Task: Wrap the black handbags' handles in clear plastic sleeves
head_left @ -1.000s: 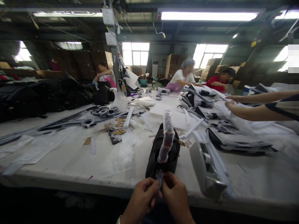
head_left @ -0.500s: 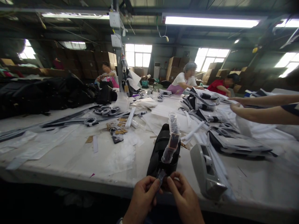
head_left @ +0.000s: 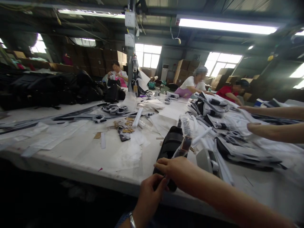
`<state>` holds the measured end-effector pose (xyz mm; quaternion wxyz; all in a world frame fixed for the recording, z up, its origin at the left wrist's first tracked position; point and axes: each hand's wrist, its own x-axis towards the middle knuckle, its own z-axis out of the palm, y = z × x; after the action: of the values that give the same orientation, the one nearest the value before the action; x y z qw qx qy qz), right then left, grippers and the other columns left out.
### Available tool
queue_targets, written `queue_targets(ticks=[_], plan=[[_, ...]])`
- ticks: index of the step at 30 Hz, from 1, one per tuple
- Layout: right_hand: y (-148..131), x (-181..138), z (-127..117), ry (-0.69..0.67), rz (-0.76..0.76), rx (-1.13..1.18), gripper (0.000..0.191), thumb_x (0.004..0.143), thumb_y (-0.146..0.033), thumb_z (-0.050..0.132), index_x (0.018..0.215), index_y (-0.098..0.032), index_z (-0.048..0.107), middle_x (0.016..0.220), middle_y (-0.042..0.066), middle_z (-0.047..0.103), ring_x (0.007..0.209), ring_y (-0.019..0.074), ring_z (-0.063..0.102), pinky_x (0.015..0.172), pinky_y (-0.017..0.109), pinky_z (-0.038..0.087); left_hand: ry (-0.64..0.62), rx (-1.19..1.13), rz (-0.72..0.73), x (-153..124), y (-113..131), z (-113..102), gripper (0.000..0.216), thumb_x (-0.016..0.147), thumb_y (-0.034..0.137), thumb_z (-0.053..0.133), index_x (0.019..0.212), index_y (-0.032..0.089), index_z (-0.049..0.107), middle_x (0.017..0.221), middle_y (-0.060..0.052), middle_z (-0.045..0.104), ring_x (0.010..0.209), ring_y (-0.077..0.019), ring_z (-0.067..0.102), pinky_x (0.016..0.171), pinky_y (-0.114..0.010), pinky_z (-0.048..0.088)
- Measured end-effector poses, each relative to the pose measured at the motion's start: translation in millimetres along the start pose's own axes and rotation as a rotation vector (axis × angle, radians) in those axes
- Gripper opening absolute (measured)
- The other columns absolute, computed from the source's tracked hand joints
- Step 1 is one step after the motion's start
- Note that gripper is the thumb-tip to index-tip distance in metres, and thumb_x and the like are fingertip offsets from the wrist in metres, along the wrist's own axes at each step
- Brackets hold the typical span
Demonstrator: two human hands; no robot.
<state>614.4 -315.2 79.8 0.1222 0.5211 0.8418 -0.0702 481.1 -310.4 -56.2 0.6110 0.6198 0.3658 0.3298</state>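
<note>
A black bag [head_left: 171,141] lies at the table's front edge, directly before me. Its curved handle or strap [head_left: 185,126] is wrapped in clear plastic and rises over the bag. My left hand [head_left: 150,191] is closed at the bag's near end, thumb and forefinger pinching a narrow plastic-covered strap end, mostly hidden by the fingers. Across the bag from the right comes my right hand [head_left: 177,169], palm down, fingers stretched leftward over the bag and the lower handle. Its thumb is hidden. Just right of the bag stands a grey tape dispenser [head_left: 207,161], partly behind my right forearm.
Cardboard tags [head_left: 127,126] and coiled grey straps [head_left: 114,109] lie left of centre on the white table [head_left: 83,158]. Black bags [head_left: 47,90] are piled at far left. Wrapped pieces [head_left: 213,107] are heaped right, where a co-worker's arms [head_left: 275,131] reach in.
My right hand has left its pinch beside the left hand and moved forward over the bag. My left hand keeps its pinch. The whole view has shifted, so the scene sits farther right.
</note>
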Motion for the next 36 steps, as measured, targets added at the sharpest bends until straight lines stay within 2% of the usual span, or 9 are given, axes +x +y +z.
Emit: queue_targets(ticks=[5,11,14,17,22,26,31,33,36], plan=[[2.4,36.7,-32.3,-0.309,-0.039,-0.054,0.059,0.061,-0.006,0.076,0.118,-0.018,0.067,0.09,0.013,0.076,0.085,0.0328,0.072,0.069,0.037,0.053,0.017,-0.001,-0.015,0.6,-1.3,2.4,0.032,0.087,0.045,0.057,0.08,0.016,0.066,0.069,-0.003,0.069,0.048,-0.0119,0.051,0.048,-0.022,0.037],[-0.8,56.3,-15.6,-0.213,0.054,-0.004,0.048,0.041,0.007,0.076,0.074,-0.028,0.075,0.038,-0.011,0.053,0.048,0.0172,0.062,0.059,0.028,0.05,0.011,0.027,0.006,3.9,-6.2,1.4,0.03,0.089,0.041,0.055,0.085,0.015,0.069,0.071,-0.004,0.07,0.049,-0.0129,0.053,0.05,-0.023,0.039],[-1.1,60.0,-9.7,-0.157,0.052,0.027,0.038,0.036,0.01,0.076,0.047,-0.025,0.065,0.028,-0.014,0.036,0.037,0.0141,0.052,0.054,0.027,0.047,0.006,0.031,0.011,5.4,-7.5,1.1,0.029,0.088,0.041,0.056,0.085,0.016,0.071,0.07,-0.003,0.07,0.049,-0.0133,0.053,0.05,-0.024,0.039],[-1.3,60.4,-11.4,-0.08,0.033,0.019,0.037,0.036,0.009,0.078,0.038,-0.023,0.059,0.029,-0.011,0.036,0.039,0.0159,0.053,0.054,0.03,0.046,-0.003,-0.013,-0.002,5.7,-7.4,1.0,0.031,0.087,0.043,0.058,0.081,0.015,0.069,0.069,-0.003,0.07,0.047,-0.0126,0.051,0.049,-0.024,0.038],[-7.3,38.8,-11.5,0.016,0.002,-0.071,0.026,0.054,0.002,0.078,0.055,-0.023,0.07,0.047,-0.002,0.063,0.046,0.0189,0.061,0.048,0.027,0.042,-0.067,-0.143,-0.02,6.9,-4.1,-1.1,0.041,0.087,0.052,0.057,0.082,0.012,0.067,0.07,-0.005,0.069,0.048,-0.0106,0.047,0.047,-0.022,0.033],[-7.5,9.2,14.0,0.092,0.012,-0.133,0.021,0.071,-0.004,0.067,0.08,-0.022,0.075,0.065,0.004,0.075,0.052,0.02,0.067,0.044,0.024,0.039,-0.103,-0.274,-0.061,8.7,-3.7,-4.2,0.049,0.084,0.06,0.058,0.08,0.011,0.066,0.065,-0.003,0.062,0.048,-0.0077,0.04,0.045,-0.02,0.025],[3.8,-40.2,62.2,0.328,-0.027,-0.04,0.071,0.071,0.004,0.05,0.134,-0.03,0.055,0.128,0.005,0.066,0.049,0.0126,0.066,0.042,0.023,0.04,-0.091,-0.373,-0.182,8.9,-6.3,-7.3,0.047,0.082,0.059,0.062,0.082,0.012,0.065,0.052,0.005,0.046,0.046,-0.006,0.03,0.043,-0.019,0.018],[10.7,-59.4,70.7,0.379,0.04,0.131,0.056,0.079,-0.004,0.051,0.126,-0.033,0.061,0.112,0.002,0.074,0.047,0.0113,0.064,0.046,0.022,0.044,-0.107,-0.37,-0.205,8.7,-6.8,-5.7,0.047,0.082,0.059,0.062,0.085,0.013,0.065,0.057,0.003,0.053,0.045,-0.0054,0.031,0.042,-0.018,0.018],[26.2,-73.5,61.3,0.599,0.36,0.454,0.024,0.094,-0.032,0.05,0.1,-0.024,0.072,0.068,0.001,0.073,0.054,0.016,0.066,0.057,0.025,0.051,-0.095,-0.327,-0.201,8.7,-7.9,0.2,0.048,0.08,0.061,0.062,0.084,0.013,0.062,0.07,-0.002,0.064,0.043,-0.005,0.035,0.04,-0.018,0.021]])
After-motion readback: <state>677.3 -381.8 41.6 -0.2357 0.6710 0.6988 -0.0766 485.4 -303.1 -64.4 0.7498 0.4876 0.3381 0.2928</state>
